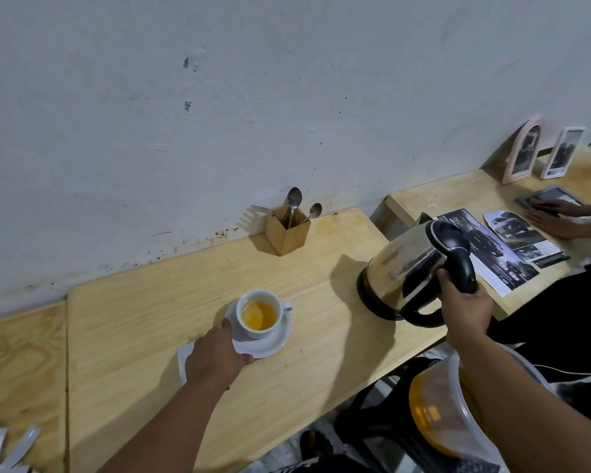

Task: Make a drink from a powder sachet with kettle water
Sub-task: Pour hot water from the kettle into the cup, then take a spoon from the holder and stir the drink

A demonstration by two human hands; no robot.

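A white cup (257, 331) holding orange liquid stands on a white saucer (273, 346) on the wooden table (133, 319). My left hand (215, 358) grips the saucer's near left rim. A steel kettle (405, 268) with a black lid and handle rests at the table's right edge, tilted slightly left. My right hand (464, 307) is closed round its black handle. A white sachet or napkin (184, 358) lies partly hidden under my left hand.
A wooden holder (286, 235) with spoons and a fork stands by the wall. Leaflets (505, 247), a tablet (548, 198) and photo frames (522, 150) sit on the right table, with another person's hands (553, 216) there. Torn foil pieces (0, 448) lie bottom left.
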